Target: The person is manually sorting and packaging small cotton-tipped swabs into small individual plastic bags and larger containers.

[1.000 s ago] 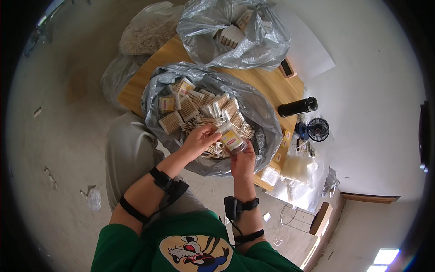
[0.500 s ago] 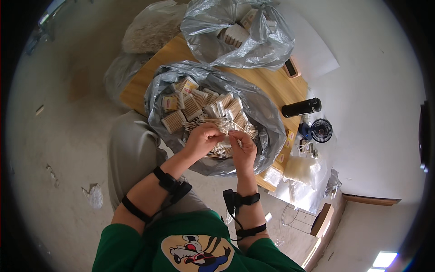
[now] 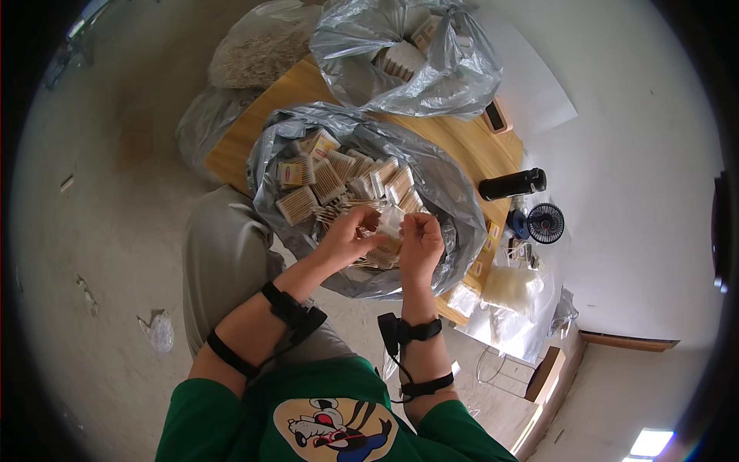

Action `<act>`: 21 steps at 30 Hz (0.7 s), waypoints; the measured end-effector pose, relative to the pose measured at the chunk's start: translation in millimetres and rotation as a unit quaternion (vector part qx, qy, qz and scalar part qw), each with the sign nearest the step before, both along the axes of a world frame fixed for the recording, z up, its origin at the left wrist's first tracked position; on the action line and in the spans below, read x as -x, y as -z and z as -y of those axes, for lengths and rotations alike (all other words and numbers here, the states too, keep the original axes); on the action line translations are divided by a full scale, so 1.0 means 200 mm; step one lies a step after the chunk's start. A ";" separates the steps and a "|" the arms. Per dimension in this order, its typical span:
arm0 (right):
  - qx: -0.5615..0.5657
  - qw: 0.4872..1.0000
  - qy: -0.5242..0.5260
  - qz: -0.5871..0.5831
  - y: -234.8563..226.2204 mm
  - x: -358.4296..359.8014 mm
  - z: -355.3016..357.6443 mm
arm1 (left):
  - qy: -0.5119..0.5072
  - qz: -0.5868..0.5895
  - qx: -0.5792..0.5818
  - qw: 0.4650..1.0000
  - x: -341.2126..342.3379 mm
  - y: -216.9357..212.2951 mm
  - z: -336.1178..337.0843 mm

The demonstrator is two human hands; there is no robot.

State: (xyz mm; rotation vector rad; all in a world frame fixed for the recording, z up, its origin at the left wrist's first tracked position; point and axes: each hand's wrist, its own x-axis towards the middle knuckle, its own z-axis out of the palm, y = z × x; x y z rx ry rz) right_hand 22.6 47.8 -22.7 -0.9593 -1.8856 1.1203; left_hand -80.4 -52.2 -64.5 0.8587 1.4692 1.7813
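Observation:
Between my hands is a small clear plastic bag (image 3: 391, 220), above a heap of loose cotton swabs (image 3: 331, 212). My right hand (image 3: 423, 245) is closed, pinching the bag's right side. On the other side, my left hand (image 3: 350, 237) has its thumb and fingers apart around a gap, close to the bag; whether they touch it is hard to make out. All this is over a large grey plastic sack (image 3: 454, 196) with its mouth spread wide. Several packs of cotton swabs (image 3: 327, 182) lie inside, some with a yellow label (image 3: 292, 174).
The sack rests against a wooden table (image 3: 239, 154). Another grey sack (image 3: 346, 77) with packs stands at the far side. On the right are a black flask (image 3: 512, 185), a small fan (image 3: 545, 223) and a pale plastic packet (image 3: 512, 289). A clear bag (image 3: 258, 50) stands far left.
My hands were pinched together at the fingertips. Now they are farther apart, with the right moved slightly right, the left thumb and fingers spread, and the clear bag showing between them.

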 end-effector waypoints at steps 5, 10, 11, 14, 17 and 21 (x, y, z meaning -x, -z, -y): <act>0.009 0.999 0.013 -0.051 0.01 0.06 -0.07 | 0.078 0.022 0.028 0.996 -0.04 0.03 0.00; -0.035 0.994 0.065 -0.077 0.00 0.08 -0.12 | 0.064 -0.027 0.101 0.992 -0.01 0.02 -0.01; -0.035 0.994 0.066 -0.077 0.00 0.07 -0.14 | 0.035 -0.048 0.103 0.993 0.00 0.01 -0.01; -0.080 0.984 0.114 -0.108 0.01 0.04 -0.20 | -0.034 -0.140 0.074 0.987 0.03 0.02 -0.01; -0.048 0.972 0.180 -0.142 -0.03 0.00 -0.23 | -0.103 -0.268 0.042 0.957 0.07 0.05 0.01; -0.084 0.986 0.131 -0.064 -0.01 -0.11 -0.27 | -0.159 -0.356 0.032 0.920 0.09 -0.01 0.02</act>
